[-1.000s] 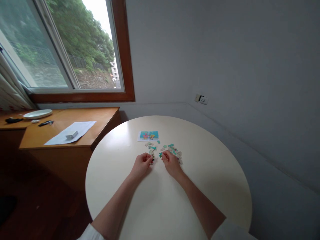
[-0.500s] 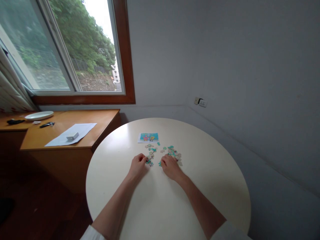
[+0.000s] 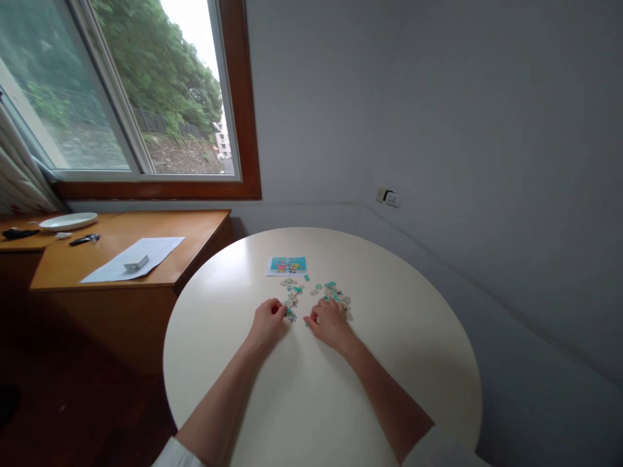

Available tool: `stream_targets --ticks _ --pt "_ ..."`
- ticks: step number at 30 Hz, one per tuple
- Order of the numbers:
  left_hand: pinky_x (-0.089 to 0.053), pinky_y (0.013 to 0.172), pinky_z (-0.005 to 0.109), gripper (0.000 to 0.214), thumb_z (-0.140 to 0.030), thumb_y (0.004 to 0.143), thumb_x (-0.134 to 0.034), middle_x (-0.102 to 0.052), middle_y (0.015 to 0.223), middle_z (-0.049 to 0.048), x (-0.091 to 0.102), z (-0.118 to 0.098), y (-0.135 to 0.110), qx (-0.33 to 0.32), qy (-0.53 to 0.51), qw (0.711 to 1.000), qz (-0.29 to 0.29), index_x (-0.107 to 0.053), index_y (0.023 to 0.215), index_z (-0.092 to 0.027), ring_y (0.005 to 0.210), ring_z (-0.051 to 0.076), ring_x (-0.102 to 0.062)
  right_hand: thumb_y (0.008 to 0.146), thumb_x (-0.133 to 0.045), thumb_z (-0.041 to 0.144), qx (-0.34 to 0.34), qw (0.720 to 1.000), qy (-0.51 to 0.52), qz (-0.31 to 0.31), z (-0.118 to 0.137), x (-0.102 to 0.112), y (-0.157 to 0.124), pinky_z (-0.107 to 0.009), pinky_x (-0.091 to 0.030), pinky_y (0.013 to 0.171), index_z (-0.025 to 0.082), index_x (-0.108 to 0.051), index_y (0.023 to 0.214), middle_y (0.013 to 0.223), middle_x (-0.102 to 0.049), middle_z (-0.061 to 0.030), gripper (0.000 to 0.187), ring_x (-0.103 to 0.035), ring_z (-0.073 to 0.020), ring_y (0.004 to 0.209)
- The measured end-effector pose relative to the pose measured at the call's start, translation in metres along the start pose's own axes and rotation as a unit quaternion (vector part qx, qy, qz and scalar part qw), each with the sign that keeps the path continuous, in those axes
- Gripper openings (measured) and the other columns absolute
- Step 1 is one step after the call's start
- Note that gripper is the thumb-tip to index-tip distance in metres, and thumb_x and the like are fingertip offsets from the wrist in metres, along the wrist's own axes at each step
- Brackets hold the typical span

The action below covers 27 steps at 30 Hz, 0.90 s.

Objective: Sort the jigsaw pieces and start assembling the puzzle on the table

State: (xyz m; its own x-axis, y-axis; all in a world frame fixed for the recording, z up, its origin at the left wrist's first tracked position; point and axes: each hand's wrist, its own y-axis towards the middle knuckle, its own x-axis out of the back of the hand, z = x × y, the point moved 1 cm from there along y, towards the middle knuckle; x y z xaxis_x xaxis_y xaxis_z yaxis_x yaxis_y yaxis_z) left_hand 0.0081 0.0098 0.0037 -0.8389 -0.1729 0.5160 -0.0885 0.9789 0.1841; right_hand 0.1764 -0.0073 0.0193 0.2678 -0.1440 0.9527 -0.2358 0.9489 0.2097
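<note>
Jigsaw puzzle pieces, teal on some faces and pale on others, lie in a left cluster (image 3: 293, 299) and a right cluster (image 3: 335, 292). At the left cluster's near edge, my left hand (image 3: 268, 319) is closed in a pinch, fingertips at a puzzle piece that they partly hide. My right hand (image 3: 333, 323) rests palm down at the near side of the right cluster, its thumb held apart from the fingers. A small teal piece shows just under that thumb. Beyond the pieces lies a picture card (image 3: 288, 266) with cartoon figures on teal.
Everything here sits on a round white table (image 3: 389, 363). To the left, a wooden desk (image 3: 204, 227) carries a paper sheet (image 3: 160, 250), a small white box (image 3: 136, 263) and a white plate (image 3: 69, 221). A wall socket (image 3: 392, 199) is on the wall behind.
My right thumb has moved left, away from the fingers, so the hand is spread wider. My left hand stays pinched in place. The view has shifted slightly.
</note>
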Motion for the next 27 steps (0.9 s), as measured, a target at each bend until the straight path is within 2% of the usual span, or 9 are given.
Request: stream_targets --ticks 5,13,20,27 --pt "-0.03 0.055 0.024 0.02 -0.028 0.067 -0.048 -0.048 0.05 -0.0011 -0.001 0.001 0.001 0.004 0.005 1.0 -0.002 -0.047 0.05 -0.018 0.055 0.013 -0.043 0.081 -0.055 0.038 -0.024 1.0 -0.01 0.008 0.003 0.002 0.0 -0.036 -0.027 0.079 0.018 -0.066 0.068 0.09 -0.063 -0.0079 0.027 -0.049 -0.0243 0.095" --pt "-0.03 0.055 0.024 0.02 -0.029 0.065 -0.047 -0.046 0.048 -0.0011 0.004 -0.009 -0.003 0.011 -0.007 1.0 -0.002 -0.045 0.048 -0.018 0.054 0.013 -0.042 0.077 -0.061 0.039 -0.028 0.999 -0.018 -0.019 0.002 0.0 0.0 -0.036 -0.028 0.079 0.017 -0.061 0.071 0.09 -0.063 -0.0071 0.023 -0.05 -0.0247 0.094" --pt "-0.029 0.055 0.024 0.021 -0.029 0.065 -0.047 -0.045 0.047 -0.0015 0.004 -0.005 -0.003 0.001 -0.021 1.0 -0.008 -0.045 0.047 -0.018 0.054 0.013 -0.042 0.078 -0.061 0.03 0.009 0.999 -0.008 -0.049 0.003 -0.008 -0.001 -0.035 -0.026 0.076 0.018 -0.056 0.07 0.084 -0.063 -0.0056 0.015 -0.05 -0.0227 0.09" --pt "-0.03 0.055 0.024 0.021 -0.03 0.069 -0.046 -0.048 0.051 -0.0012 0.0 0.001 -0.001 -0.007 -0.003 1.0 -0.026 -0.046 0.052 -0.018 0.056 0.013 -0.043 0.079 -0.059 0.025 0.033 0.996 0.022 -0.074 0.008 -0.005 -0.004 -0.032 -0.024 0.076 0.018 -0.053 0.067 0.077 -0.063 -0.0032 0.016 -0.052 -0.0191 0.084"
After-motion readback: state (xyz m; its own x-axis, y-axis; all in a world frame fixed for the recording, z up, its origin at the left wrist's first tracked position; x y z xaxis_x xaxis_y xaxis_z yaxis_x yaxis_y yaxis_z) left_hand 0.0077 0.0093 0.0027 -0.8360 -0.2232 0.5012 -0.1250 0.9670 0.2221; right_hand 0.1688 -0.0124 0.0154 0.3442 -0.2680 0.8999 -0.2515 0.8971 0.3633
